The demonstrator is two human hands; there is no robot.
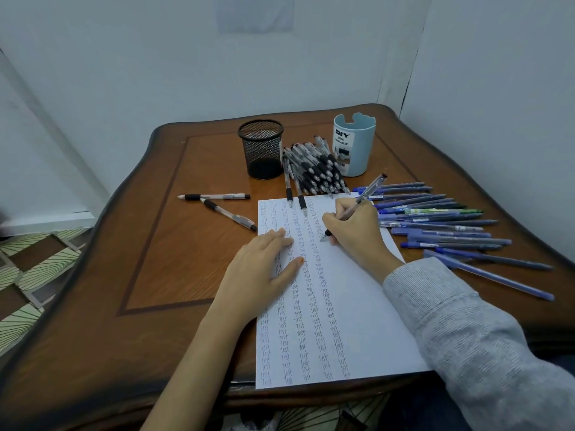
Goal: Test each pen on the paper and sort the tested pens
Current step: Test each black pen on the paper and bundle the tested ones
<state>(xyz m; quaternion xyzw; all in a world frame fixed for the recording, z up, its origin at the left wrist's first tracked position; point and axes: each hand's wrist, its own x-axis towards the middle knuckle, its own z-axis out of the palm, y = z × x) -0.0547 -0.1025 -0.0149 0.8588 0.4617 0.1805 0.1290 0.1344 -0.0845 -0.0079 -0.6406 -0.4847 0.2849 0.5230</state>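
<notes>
A white sheet of paper (367, 321) lies on the wooden table (155, 244), covered with several columns of the handwritten word "test". My right hand (357, 231) grips a clear black-grip pen (368, 191) in a writing hold, its tip touching the paper near the top. My left hand (264, 269) lies flat on the paper's left side with fingers straight. A heap of black-grip pens (314, 169) sits above the paper. Several blue pens (435, 219) are spread to the right. Two more black-grip pens (224, 203) lie left of the paper.
A black mesh pen cup (263, 149), which looks to hold nothing, stands at the back of the table. A light blue desk organizer cup (354, 144) stands to its right. Pale walls close in behind and on the right. Patterned floor shows at the left.
</notes>
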